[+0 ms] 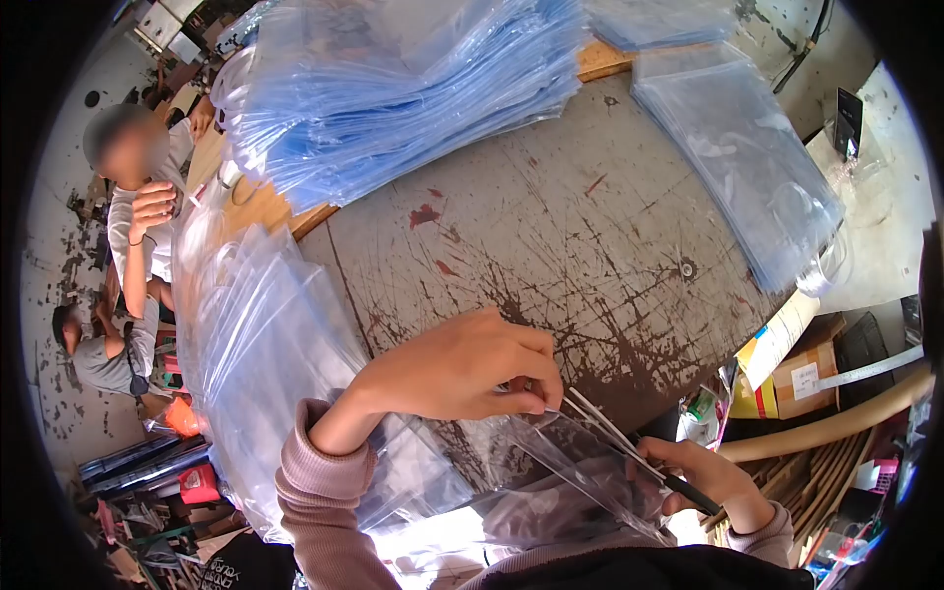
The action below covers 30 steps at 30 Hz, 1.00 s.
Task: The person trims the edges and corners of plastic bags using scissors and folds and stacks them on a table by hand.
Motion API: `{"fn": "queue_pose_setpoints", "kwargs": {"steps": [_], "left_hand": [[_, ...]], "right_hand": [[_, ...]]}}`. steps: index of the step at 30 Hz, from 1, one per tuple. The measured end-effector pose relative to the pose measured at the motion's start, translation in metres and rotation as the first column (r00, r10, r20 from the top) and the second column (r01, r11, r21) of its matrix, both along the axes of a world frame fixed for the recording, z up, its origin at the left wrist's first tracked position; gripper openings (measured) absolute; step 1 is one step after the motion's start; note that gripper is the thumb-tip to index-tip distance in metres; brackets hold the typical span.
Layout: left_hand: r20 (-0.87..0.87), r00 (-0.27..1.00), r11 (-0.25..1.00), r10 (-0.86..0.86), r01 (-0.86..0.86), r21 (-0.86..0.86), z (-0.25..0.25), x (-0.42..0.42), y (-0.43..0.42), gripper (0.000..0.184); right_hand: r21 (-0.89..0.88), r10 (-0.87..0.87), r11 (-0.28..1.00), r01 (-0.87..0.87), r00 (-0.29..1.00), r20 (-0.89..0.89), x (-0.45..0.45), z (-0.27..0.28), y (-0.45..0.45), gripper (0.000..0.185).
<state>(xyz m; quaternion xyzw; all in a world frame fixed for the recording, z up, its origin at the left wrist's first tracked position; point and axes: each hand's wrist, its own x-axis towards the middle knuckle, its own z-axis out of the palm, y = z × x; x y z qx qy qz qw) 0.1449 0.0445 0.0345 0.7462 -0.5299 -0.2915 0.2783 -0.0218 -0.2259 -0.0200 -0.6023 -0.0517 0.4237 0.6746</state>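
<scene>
1. Your left hand [482, 369] pinches the upper edge of a clear plastic sheet [575, 457] between thumb and fingers; your right hand [708, 477] is closed around the dark handle of the scissors [634, 450], whose slim blades stand apart.
2. The sheet is at 5 o'clock in your view, between your hands and near your body. You probably hold it by the edge so the film is drawn straight beside the blades; whether any film lies between them, you cannot tell from here.
3. The sheet's long axis seems to run from 10 o'clock at your pinch down to 4 o'clock, its lower part crumpled. The scissors lie nearly along that line, tips toward 10 o'clock and handle toward 4.
4. Beyond your hands spreads the scarred tabletop [551, 216]. Plastic piles sit around it, perhaps so the middle serves as working room: a left pile [265, 334] fanned at 9 o'clock, a thick bluish stack [413, 108] between 11 and 12, a right pile [737, 157] at 2.
5. Farther out, a phone [848, 123] stands upright at 2 o'clock, and another person [143, 216] sits between 9 and 10.
</scene>
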Motion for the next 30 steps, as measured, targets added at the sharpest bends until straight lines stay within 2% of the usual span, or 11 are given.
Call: {"fn": "queue_pose_setpoints", "kwargs": {"steps": [5,9,12,15,17,18,20,21,23,26,30], "left_hand": [[-0.211,0.976,0.998,0.048,-0.053,-0.016,-0.002,0.000,-0.001,0.009],[-0.244,0.968,0.997,0.053,-0.064,-0.037,-0.006,0.001,0.000,0.009],[-0.302,0.952,0.997,0.051,-0.068,-0.045,-0.005,0.001,0.000,0.009],[-0.286,0.956,0.997,0.066,-0.072,-0.011,0.002,-0.002,-0.002,0.009],[-0.058,0.996,0.997,0.072,-0.070,0.043,0.009,-0.010,-0.004,0.009],[-0.056,0.996,0.997,0.070,-0.068,0.045,0.009,-0.014,-0.003,0.009],[0.335,0.935,0.992,0.115,-0.126,0.009,0.009,-0.023,-0.004,0.008],[0.338,0.935,0.992,0.111,-0.122,0.013,0.010,-0.024,-0.005,0.008],[0.202,0.970,0.990,0.134,-0.141,0.022,0.013,-0.025,-0.009,0.008],[0.121,0.981,0.985,0.151,-0.160,0.068,0.012,-0.024,-0.014,0.007],[0.134,0.974,0.983,0.181,-0.184,0.006,0.004,-0.025,-0.013,0.005]], "right_hand": [[-0.061,0.033,0.998,-0.029,0.998,0.056,-0.008,-0.001,-0.011,0.058],[-0.109,0.069,0.992,-0.060,0.994,0.082,-0.006,0.007,-0.020,0.058],[-0.009,0.132,0.991,-0.132,0.991,0.002,-0.009,-0.003,-0.031,0.057],[-0.029,0.188,0.982,-0.187,0.981,0.048,-0.007,-0.003,-0.033,0.058],[0.041,0.151,0.987,-0.153,0.988,0.045,-0.007,-0.004,-0.032,0.059],[0.042,0.149,0.988,-0.151,0.988,0.047,-0.006,-0.003,-0.031,0.059],[-0.044,0.170,0.985,-0.167,0.981,0.089,-0.003,0.000,-0.028,0.055],[-0.041,0.166,0.986,-0.163,0.982,0.092,-0.003,0.001,-0.025,0.055],[-0.002,0.093,0.996,-0.093,0.996,0.004,-0.004,0.003,-0.021,0.050],[-0.005,0.101,0.995,-0.102,0.994,-0.043,-0.005,0.005,-0.019,0.047],[0.020,0.083,0.996,-0.084,0.996,0.026,-0.006,0.000,-0.021,0.051]]}}
